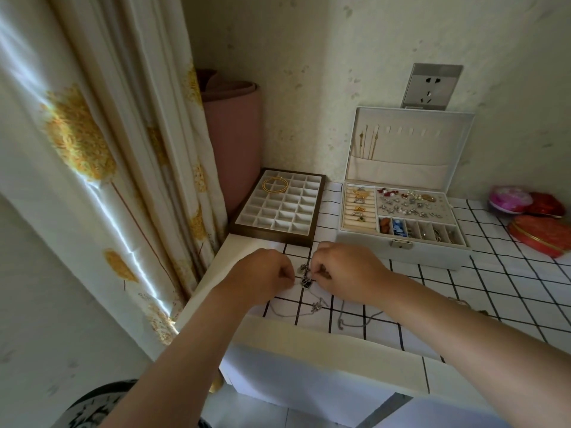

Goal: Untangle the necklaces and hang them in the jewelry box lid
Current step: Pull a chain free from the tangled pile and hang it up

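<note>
Writing: none that can be read on the boxes, the counter cloth or the wall socket.
Necklaces: a tangled knot of silver chains and small pendants lies on the grid-patterned counter, right between the two hands; loose chain runs from it toward the near edge.
Left hand: fingers curled in, fingertips pinched on the left side of the tangle.
Right hand: fingers curled in, fingertips pinched on the right side of the tangle, just beside the left hand.
Jewelry box: white, open, behind and to the right of the hands, well apart from the knot.
Lid: upright against the wall; two gold chains hang at its left end into the pocket.
Tray: compartmented, behind the left hand, with gold bangles in a far corner.
</note>
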`<state>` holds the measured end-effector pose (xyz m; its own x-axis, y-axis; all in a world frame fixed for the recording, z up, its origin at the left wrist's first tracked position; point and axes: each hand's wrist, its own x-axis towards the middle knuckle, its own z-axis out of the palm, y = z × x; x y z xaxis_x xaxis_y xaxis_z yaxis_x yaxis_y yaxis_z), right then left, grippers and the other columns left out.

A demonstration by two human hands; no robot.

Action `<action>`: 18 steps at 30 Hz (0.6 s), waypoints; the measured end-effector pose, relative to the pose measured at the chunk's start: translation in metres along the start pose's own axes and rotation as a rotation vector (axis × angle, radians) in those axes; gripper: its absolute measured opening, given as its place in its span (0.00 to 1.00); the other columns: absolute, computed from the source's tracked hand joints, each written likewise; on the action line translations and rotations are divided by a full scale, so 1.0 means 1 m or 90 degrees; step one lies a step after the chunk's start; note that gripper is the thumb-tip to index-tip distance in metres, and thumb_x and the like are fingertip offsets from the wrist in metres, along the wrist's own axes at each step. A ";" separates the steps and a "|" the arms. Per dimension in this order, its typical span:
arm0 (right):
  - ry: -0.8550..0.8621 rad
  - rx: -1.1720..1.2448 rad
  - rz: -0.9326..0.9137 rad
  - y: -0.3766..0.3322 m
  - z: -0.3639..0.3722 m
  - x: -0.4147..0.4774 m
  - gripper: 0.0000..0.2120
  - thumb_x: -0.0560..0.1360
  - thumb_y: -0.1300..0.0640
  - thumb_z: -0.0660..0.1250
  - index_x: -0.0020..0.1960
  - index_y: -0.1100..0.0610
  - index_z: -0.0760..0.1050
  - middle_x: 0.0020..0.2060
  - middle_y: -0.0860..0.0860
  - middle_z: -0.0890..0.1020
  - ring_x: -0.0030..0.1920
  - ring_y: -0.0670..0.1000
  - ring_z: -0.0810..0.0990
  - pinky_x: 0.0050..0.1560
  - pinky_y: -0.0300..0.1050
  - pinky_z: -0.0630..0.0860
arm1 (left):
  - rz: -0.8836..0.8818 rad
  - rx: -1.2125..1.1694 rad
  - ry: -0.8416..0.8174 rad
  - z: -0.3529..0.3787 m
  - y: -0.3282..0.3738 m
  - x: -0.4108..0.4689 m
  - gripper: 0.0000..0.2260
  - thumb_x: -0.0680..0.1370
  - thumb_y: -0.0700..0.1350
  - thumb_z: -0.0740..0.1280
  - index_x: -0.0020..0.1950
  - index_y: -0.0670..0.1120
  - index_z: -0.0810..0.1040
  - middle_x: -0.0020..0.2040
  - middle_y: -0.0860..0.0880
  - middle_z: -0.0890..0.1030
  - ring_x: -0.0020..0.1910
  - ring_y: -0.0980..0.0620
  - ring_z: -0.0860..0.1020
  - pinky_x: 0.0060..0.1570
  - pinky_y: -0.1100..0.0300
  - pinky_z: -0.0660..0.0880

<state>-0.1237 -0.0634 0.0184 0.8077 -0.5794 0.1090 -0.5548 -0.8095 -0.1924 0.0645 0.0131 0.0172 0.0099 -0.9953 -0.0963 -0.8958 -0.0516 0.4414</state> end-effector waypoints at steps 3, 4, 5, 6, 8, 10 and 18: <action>0.000 0.157 0.095 0.002 -0.003 -0.002 0.05 0.80 0.54 0.64 0.50 0.51 0.78 0.46 0.46 0.81 0.45 0.47 0.79 0.46 0.46 0.78 | -0.011 0.045 -0.010 0.001 0.002 0.001 0.05 0.79 0.49 0.67 0.50 0.52 0.83 0.49 0.55 0.82 0.49 0.56 0.79 0.52 0.58 0.77; -0.005 0.230 0.128 0.003 -0.006 -0.003 0.05 0.81 0.55 0.63 0.50 0.51 0.77 0.44 0.46 0.81 0.44 0.46 0.79 0.46 0.45 0.78 | -0.011 0.060 -0.014 0.002 0.003 0.002 0.06 0.79 0.49 0.67 0.51 0.52 0.83 0.49 0.54 0.82 0.50 0.55 0.79 0.53 0.58 0.76; -0.010 0.293 0.155 0.002 -0.009 -0.003 0.05 0.81 0.56 0.62 0.49 0.52 0.77 0.43 0.47 0.81 0.43 0.45 0.79 0.45 0.43 0.77 | -0.011 0.069 -0.019 0.003 0.003 0.002 0.06 0.80 0.48 0.66 0.51 0.52 0.82 0.50 0.53 0.82 0.50 0.54 0.78 0.53 0.57 0.76; -0.011 0.344 0.177 0.001 -0.012 -0.004 0.07 0.82 0.57 0.61 0.49 0.53 0.77 0.42 0.47 0.81 0.42 0.44 0.78 0.44 0.41 0.75 | -0.012 0.073 -0.025 0.003 0.004 0.002 0.06 0.80 0.48 0.65 0.51 0.51 0.82 0.51 0.52 0.82 0.51 0.53 0.78 0.54 0.57 0.76; -0.002 0.446 0.229 -0.002 -0.018 -0.003 0.08 0.82 0.59 0.61 0.48 0.56 0.78 0.40 0.47 0.80 0.39 0.42 0.77 0.42 0.37 0.73 | -0.021 0.064 -0.036 0.005 0.004 0.002 0.06 0.81 0.47 0.64 0.52 0.51 0.81 0.51 0.51 0.81 0.51 0.52 0.78 0.54 0.56 0.76; 0.030 0.572 0.305 -0.002 -0.020 -0.003 0.08 0.82 0.61 0.61 0.47 0.57 0.77 0.40 0.50 0.80 0.40 0.47 0.79 0.46 0.42 0.76 | -0.028 0.030 -0.049 0.005 0.001 0.001 0.07 0.82 0.47 0.62 0.53 0.50 0.80 0.51 0.51 0.80 0.51 0.53 0.77 0.53 0.57 0.75; 0.029 0.661 0.408 0.011 -0.024 -0.007 0.08 0.80 0.60 0.56 0.43 0.59 0.70 0.27 0.52 0.74 0.26 0.53 0.70 0.35 0.49 0.71 | -0.080 -0.068 -0.062 0.002 -0.012 -0.001 0.09 0.82 0.42 0.59 0.44 0.51 0.73 0.44 0.51 0.79 0.41 0.55 0.75 0.40 0.62 0.71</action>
<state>-0.1401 -0.0709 0.0385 0.4276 -0.8651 -0.2621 -0.4101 0.0727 -0.9092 0.0748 0.0148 0.0104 0.0716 -0.9681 -0.2402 -0.8376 -0.1891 0.5125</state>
